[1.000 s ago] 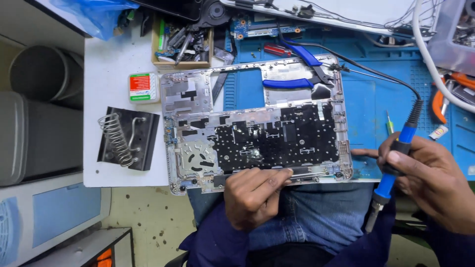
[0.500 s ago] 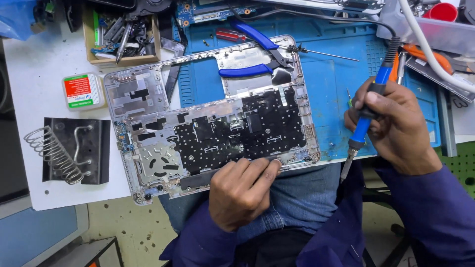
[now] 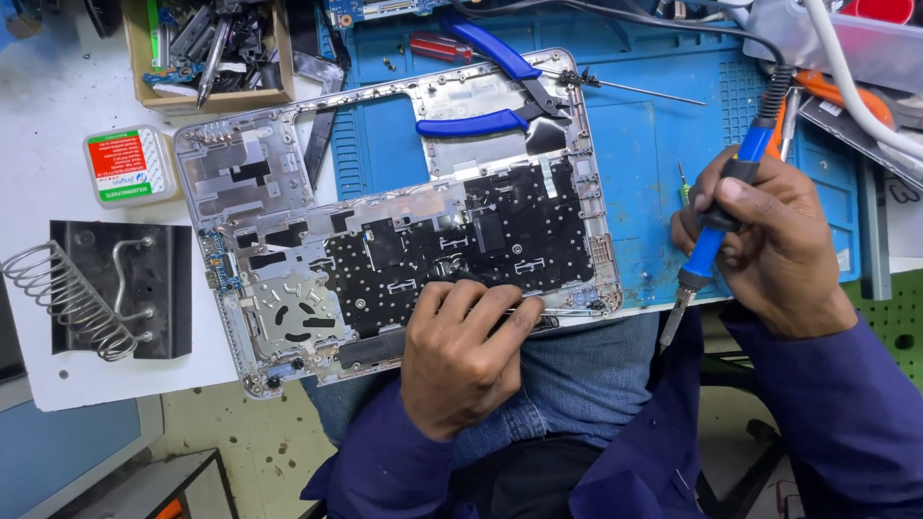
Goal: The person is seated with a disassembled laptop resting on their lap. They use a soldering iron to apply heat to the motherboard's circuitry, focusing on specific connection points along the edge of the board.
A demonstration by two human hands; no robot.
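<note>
Cluttered counter (image 3: 58, 125) with a blue mat carries the stripped laptop shell (image 3: 394, 221), keyboard backing exposed; left hand (image 3: 461, 356) presses curled fingers on its near edge. Right hand (image 3: 769, 240) grips the soldering iron (image 3: 716, 226) off to the side, tip clear of the shell, so soldering looks not yet begun

A single head-worn view looks steeply down from close above the counter (image 3: 58, 375), whose near edge runs just behind the left hand (image 3: 461, 360) and its grip; the person's lap fills the bottom of the frame.
</note>
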